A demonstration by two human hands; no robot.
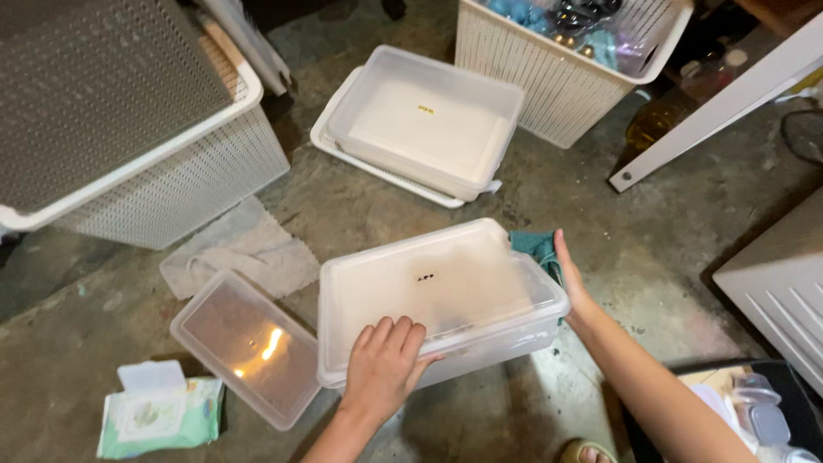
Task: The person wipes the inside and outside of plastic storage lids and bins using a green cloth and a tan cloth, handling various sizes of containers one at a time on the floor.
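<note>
Lidded box [437, 291] sits between both grips: left hand [383, 367] flat on lid, right hand [569, 279] (fingers straight) against its side.

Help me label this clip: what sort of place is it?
Probably a home utility or storage corner: bare concrete floor, white woven laundry-style baskets, and clear plastic bins, one under both hands, left hand, right hand.
</note>
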